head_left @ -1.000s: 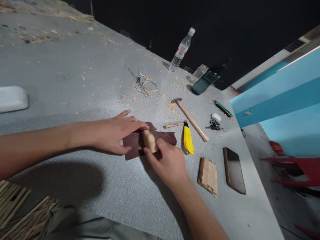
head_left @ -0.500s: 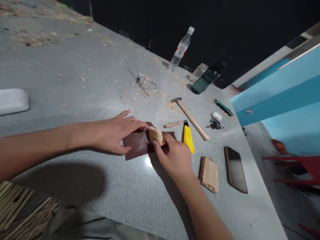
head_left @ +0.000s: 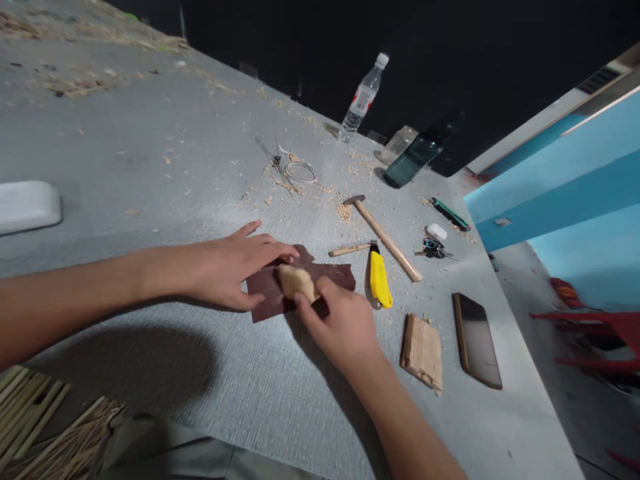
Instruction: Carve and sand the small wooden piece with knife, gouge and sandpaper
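A dark reddish-brown sheet of sandpaper [head_left: 267,297] lies flat on the grey table. My left hand [head_left: 235,267] rests at its left side, fingers spread, pressing on the sheet's edge. Between the thumb and fingers of my right hand [head_left: 345,320] is a small pale wood piece [head_left: 296,283], slightly blurred, against the sandpaper. Right of the sheet lie a yellow utility knife [head_left: 380,280], a slim wooden-handled carving tool [head_left: 350,250] and a hammer [head_left: 387,240]. A wood block [head_left: 423,352] is near my right wrist.
Farther right are a phone [head_left: 477,340], keys [head_left: 433,249] and a green-and-black tool [head_left: 451,215]. A clear water bottle [head_left: 363,100], a dark bottle [head_left: 413,160] and a coil of wire [head_left: 300,171] stand or lie toward the back, among wood shavings. At left sits a white case [head_left: 30,207].
My right hand has slid the wood piece left and slightly down across the sandpaper, and the piece looks turned flatter. My left hand stays in place on the sheet.
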`<state>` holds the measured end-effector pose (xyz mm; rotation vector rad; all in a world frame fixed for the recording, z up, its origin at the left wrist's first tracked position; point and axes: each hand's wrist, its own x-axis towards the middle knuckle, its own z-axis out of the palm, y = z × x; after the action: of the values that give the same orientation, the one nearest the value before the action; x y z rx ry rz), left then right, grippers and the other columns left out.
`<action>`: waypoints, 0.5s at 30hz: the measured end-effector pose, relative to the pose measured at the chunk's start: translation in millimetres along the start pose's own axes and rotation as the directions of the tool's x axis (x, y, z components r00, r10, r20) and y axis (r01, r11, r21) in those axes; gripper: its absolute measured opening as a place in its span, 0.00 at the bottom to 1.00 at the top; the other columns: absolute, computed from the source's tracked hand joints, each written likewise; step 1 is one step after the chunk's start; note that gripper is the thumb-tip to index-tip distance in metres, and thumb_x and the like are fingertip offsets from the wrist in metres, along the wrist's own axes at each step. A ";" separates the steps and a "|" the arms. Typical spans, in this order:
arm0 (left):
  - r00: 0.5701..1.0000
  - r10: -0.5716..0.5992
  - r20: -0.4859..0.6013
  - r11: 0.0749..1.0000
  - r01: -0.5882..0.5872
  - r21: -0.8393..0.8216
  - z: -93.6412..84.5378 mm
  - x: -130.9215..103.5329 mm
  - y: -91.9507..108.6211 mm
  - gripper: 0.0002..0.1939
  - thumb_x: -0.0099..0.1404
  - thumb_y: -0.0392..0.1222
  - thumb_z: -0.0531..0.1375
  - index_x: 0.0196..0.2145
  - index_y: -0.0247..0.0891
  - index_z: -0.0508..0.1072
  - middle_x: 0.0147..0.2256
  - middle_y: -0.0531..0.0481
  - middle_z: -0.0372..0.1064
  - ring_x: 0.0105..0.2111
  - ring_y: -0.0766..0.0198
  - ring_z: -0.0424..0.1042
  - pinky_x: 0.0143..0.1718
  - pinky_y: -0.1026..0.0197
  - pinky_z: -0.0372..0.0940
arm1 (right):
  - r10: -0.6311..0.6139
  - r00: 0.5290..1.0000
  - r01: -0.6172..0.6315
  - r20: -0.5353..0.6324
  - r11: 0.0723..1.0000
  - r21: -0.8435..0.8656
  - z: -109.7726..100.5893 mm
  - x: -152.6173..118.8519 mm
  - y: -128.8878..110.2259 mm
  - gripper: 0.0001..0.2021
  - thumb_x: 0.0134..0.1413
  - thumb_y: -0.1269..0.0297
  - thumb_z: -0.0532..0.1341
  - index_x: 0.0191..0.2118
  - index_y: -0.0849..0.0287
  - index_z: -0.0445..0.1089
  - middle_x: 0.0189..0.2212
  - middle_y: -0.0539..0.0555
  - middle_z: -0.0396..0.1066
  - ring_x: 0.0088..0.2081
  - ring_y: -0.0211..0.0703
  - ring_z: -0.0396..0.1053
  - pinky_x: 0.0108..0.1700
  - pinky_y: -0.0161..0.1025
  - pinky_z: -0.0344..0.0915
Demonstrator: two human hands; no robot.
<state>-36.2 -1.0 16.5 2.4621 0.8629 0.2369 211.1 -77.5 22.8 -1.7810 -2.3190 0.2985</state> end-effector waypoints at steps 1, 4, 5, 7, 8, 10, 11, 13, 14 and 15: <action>1.000 0.001 0.003 1.000 -0.001 0.001 0.0 0.0 -0.2 0.37 0.63 0.45 0.65 0.68 0.46 0.60 0.66 0.41 0.67 0.67 0.45 0.67 0.76 0.31 0.30 | 0.038 0.999 -0.039 -0.029 0.999 -0.022 -0.1 -0.1 -0.3 0.15 0.69 0.51 0.58 0.38 0.57 0.72 0.29 0.55 0.80 0.29 0.47 0.75 0.31 0.40 0.49; 1.000 0.009 0.019 1.000 -0.009 0.009 -0.1 -0.1 -0.7 0.38 0.64 0.45 0.65 0.68 0.45 0.59 0.67 0.40 0.66 0.68 0.45 0.66 0.76 0.32 0.29 | -0.025 1.000 0.025 0.005 0.999 -0.037 -0.5 -0.5 -2.2 0.14 0.68 0.51 0.59 0.39 0.56 0.73 0.30 0.55 0.80 0.29 0.47 0.76 0.31 0.40 0.48; 1.000 0.010 0.021 1.000 -0.010 0.010 -0.3 -0.1 -0.7 0.37 0.64 0.46 0.65 0.68 0.45 0.59 0.67 0.40 0.66 0.68 0.45 0.66 0.76 0.32 0.30 | -0.061 0.997 0.063 0.036 0.997 -0.036 -0.5 -0.4 -2.7 0.15 0.67 0.50 0.59 0.38 0.56 0.73 0.30 0.54 0.80 0.29 0.47 0.75 0.31 0.40 0.47; 1.000 0.002 0.018 1.000 -0.003 0.010 -0.6 0.0 -0.6 0.37 0.64 0.46 0.65 0.68 0.45 0.60 0.66 0.40 0.66 0.67 0.46 0.66 0.76 0.32 0.29 | -0.045 0.998 0.048 0.051 0.997 -0.059 -0.5 0.3 -2.5 0.15 0.67 0.49 0.59 0.38 0.56 0.73 0.29 0.55 0.80 0.28 0.47 0.75 0.31 0.40 0.46; 1.000 -0.002 0.019 1.000 0.002 0.010 -0.8 0.0 -0.5 0.37 0.64 0.45 0.65 0.68 0.45 0.59 0.66 0.40 0.67 0.67 0.46 0.66 0.76 0.32 0.29 | 0.003 1.000 -0.001 0.030 0.997 -0.079 -0.5 0.8 -1.8 0.15 0.68 0.50 0.59 0.39 0.56 0.73 0.30 0.55 0.81 0.28 0.48 0.75 0.31 0.40 0.45; 1.000 -0.005 0.027 1.000 0.005 0.013 -1.1 0.0 -0.4 0.38 0.63 0.44 0.65 0.68 0.46 0.59 0.66 0.41 0.66 0.67 0.47 0.66 0.76 0.32 0.28 | 0.071 0.997 -0.072 -0.016 0.992 -0.101 -0.3 1.3 -0.2 0.15 0.68 0.51 0.58 0.39 0.57 0.73 0.30 0.56 0.81 0.28 0.48 0.75 0.31 0.40 0.45; 1.000 -0.005 0.031 1.000 0.005 0.016 -1.2 0.0 -0.3 0.38 0.63 0.44 0.65 0.69 0.46 0.59 0.67 0.41 0.66 0.68 0.47 0.65 0.76 0.32 0.28 | 0.049 0.999 -0.050 -0.011 0.995 -0.091 -0.1 1.1 0.2 0.15 0.68 0.50 0.58 0.39 0.56 0.73 0.30 0.56 0.81 0.28 0.48 0.75 0.31 0.40 0.45; 0.999 -0.005 0.040 1.000 0.004 0.021 -1.5 -0.1 -0.1 0.39 0.63 0.44 0.65 0.69 0.45 0.58 0.67 0.41 0.66 0.68 0.47 0.65 0.76 0.32 0.29 | -0.065 0.997 0.066 0.032 0.997 -0.045 0.6 0.0 0.1 0.15 0.67 0.49 0.60 0.39 0.56 0.73 0.30 0.54 0.81 0.30 0.48 0.76 0.31 0.40 0.47; 0.999 -0.007 0.041 1.000 0.007 0.023 -1.6 -0.1 -0.1 0.39 0.63 0.44 0.65 0.69 0.45 0.59 0.67 0.40 0.66 0.68 0.46 0.65 0.76 0.32 0.30 | -0.108 0.993 0.110 0.046 0.994 -0.027 0.9 -0.5 -0.3 0.15 0.67 0.49 0.60 0.38 0.56 0.72 0.30 0.54 0.81 0.30 0.48 0.76 0.31 0.40 0.47; 0.999 -0.010 0.036 1.000 0.009 0.024 -1.5 -0.1 -0.1 0.39 0.63 0.45 0.65 0.69 0.44 0.59 0.67 0.40 0.66 0.68 0.46 0.65 0.76 0.32 0.31 | -0.112 0.993 0.113 0.044 0.993 -0.024 1.1 -0.9 -0.5 0.15 0.67 0.48 0.60 0.38 0.56 0.72 0.30 0.54 0.81 0.30 0.48 0.76 0.31 0.40 0.47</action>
<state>-36.8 -0.4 17.8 2.4760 0.8663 0.1787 210.5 -78.5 21.9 -1.6625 -2.4527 0.2919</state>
